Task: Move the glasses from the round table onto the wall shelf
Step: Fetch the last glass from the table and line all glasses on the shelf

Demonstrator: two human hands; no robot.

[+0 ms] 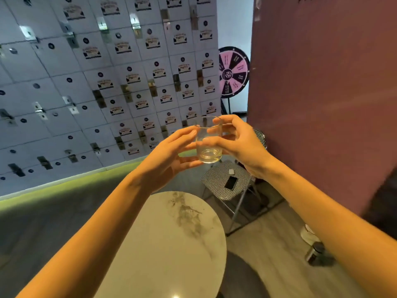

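A wall of pale grey square lockers (103, 82) with dark stickers and metal latches fills the upper left of the frame. A flat dusty-pink wall panel (322, 104) takes up the upper right. At the bottom centre lies the round table with a cream marbled top (171, 244), its visible surface bare. Right of centre, just beyond the table, stands a black-and-white checked chair with a metal frame (217, 179); a dark phone (231, 183) lies on its seat. A pink-and-black prize wheel (233, 72) stands in the gap between lockers and panel. In the middle of the frame a clear short glass tumbler (208, 143) is held upright in the air, above and beyond the table. The left hand (169, 160) cups its left side, and the right hand (238, 143) grasps its right side, fingers on the rim and wall.
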